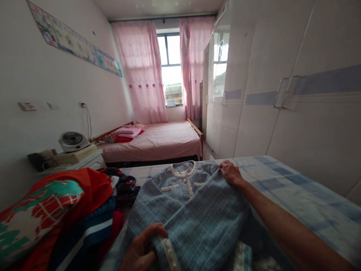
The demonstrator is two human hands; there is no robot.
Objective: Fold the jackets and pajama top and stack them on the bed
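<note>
A blue-grey woven jacket (pixel 194 214) with cream braided trim lies front up on the bed before me, its sleeves folded across its front. My left hand (pixel 143 246) grips the trimmed cuff of one sleeve at the lower edge of the view, thumb on top. At the jacket's shoulder on the right, my right hand (pixel 231 173) has its fingers bent down onto the cloth; whether they pinch it is hard to see, but they look closed on it. The cuff of the other sleeve (pixel 241 256) lies near the bottom.
Left of the jacket is a pile of clothes, with a red-orange garment (pixel 93 188) and a dark blue one with a white stripe (pixel 93 229). A checked sheet (pixel 262 180) covers the bed. Beyond stand a pink bed (pixel 163 139), a small fan (pixel 72 141) and a white wardrobe (pixel 259 113).
</note>
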